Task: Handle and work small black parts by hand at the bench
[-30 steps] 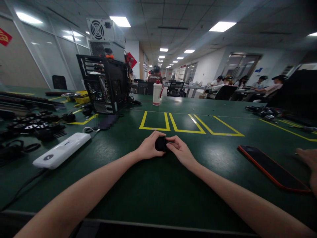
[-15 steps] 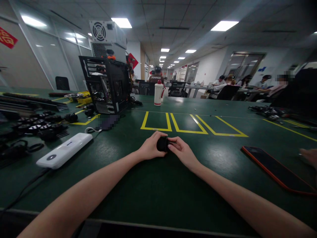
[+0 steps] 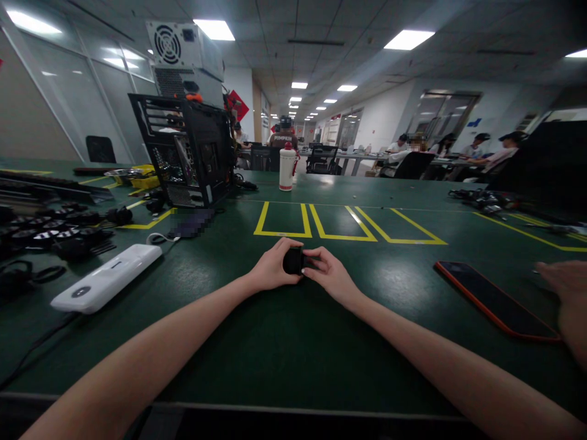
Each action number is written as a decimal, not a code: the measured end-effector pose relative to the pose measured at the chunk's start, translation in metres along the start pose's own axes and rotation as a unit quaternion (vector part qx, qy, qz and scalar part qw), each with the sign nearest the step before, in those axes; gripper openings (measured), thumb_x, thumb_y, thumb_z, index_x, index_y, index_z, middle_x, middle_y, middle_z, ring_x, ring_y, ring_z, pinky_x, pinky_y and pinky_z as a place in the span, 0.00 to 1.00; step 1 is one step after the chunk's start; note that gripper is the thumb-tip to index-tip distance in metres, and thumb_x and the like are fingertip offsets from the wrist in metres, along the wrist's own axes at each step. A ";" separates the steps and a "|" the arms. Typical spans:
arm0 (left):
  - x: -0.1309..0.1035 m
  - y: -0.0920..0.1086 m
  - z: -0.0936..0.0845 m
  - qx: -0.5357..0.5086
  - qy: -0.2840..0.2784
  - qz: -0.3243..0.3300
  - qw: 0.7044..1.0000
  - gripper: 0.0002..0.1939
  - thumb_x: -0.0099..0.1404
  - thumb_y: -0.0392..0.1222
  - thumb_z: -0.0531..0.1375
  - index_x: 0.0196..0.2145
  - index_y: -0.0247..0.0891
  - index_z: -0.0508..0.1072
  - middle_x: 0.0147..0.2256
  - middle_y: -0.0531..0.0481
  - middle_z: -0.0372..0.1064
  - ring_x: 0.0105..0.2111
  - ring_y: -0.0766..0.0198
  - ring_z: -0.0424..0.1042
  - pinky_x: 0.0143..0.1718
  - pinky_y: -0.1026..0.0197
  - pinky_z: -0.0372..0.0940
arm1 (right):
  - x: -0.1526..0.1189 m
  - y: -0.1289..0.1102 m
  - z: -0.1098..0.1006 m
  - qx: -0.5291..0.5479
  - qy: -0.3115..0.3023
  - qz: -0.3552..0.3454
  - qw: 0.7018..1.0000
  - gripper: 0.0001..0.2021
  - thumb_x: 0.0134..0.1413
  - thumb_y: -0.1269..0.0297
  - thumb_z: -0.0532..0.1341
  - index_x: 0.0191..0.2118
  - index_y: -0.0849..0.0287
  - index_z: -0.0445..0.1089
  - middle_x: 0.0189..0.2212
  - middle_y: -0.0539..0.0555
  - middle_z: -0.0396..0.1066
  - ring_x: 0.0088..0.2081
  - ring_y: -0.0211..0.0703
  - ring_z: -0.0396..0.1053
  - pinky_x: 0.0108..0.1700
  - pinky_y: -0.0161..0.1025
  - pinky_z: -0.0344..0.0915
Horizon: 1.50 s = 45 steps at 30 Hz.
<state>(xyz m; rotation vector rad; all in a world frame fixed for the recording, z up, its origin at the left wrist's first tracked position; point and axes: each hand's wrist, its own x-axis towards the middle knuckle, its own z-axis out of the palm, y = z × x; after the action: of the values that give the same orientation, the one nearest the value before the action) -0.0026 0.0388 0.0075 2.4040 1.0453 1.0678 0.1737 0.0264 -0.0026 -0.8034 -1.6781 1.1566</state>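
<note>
My left hand (image 3: pixel 275 266) is wrapped round a small dark object (image 3: pixel 292 261), thumb below and fingers above, over the green table (image 3: pixel 284 342). At the object's right side, my right hand (image 3: pixel 331 274) has its fingers bent and their tips close together against its edge. Whether anything thin is between those fingertips is too small to tell. Just beyond the hands, yellow tape outlines (image 3: pixel 321 237) mark the table.
A white device (image 3: pixel 110 278) with a cable and an open computer case (image 3: pixel 192 150) are on the left. A white bottle (image 3: pixel 287 168) stands behind the tape. Toward the right lies an orange-edged phone (image 3: pixel 498 299), beside another person's hand (image 3: pixel 568 299).
The view has shifted slightly, so the table items sit further left. My left hand still holds the dark object; my right fingers have shifted a little at its edge. The other person's hand reaches further in.
</note>
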 end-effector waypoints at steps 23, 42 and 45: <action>0.001 0.000 0.000 -0.005 0.000 0.003 1.000 0.30 0.45 0.38 0.63 0.46 0.41 0.58 0.43 0.48 0.60 0.43 0.57 0.64 0.43 0.54 0.61 | 0.001 0.002 0.000 -0.003 0.022 0.007 1.000 0.13 0.47 0.68 0.59 0.41 0.55 0.61 0.42 0.51 0.64 0.47 0.41 0.65 0.52 0.44 0.61; 0.001 -0.001 0.003 -0.012 0.007 -0.001 1.000 0.30 0.45 0.37 0.63 0.46 0.41 0.59 0.42 0.49 0.61 0.43 0.57 0.64 0.42 0.55 0.61 | 0.004 0.002 0.001 0.009 0.016 0.001 1.000 0.13 0.47 0.67 0.59 0.41 0.55 0.62 0.41 0.51 0.65 0.47 0.40 0.64 0.52 0.43 0.60; 0.001 0.000 0.002 -0.017 0.002 -0.011 1.000 0.30 0.44 0.36 0.63 0.46 0.42 0.59 0.43 0.49 0.61 0.43 0.57 0.64 0.42 0.54 0.61 | 0.004 0.002 0.000 0.005 0.005 0.021 1.000 0.18 0.46 0.67 0.59 0.46 0.55 0.61 0.46 0.53 0.64 0.50 0.42 0.62 0.54 0.45 0.57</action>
<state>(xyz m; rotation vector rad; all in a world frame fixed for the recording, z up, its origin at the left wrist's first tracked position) -0.0005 0.0392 0.0069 2.3591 1.0424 1.0748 0.1721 0.0309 -0.0036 -0.8393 -1.6534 1.1868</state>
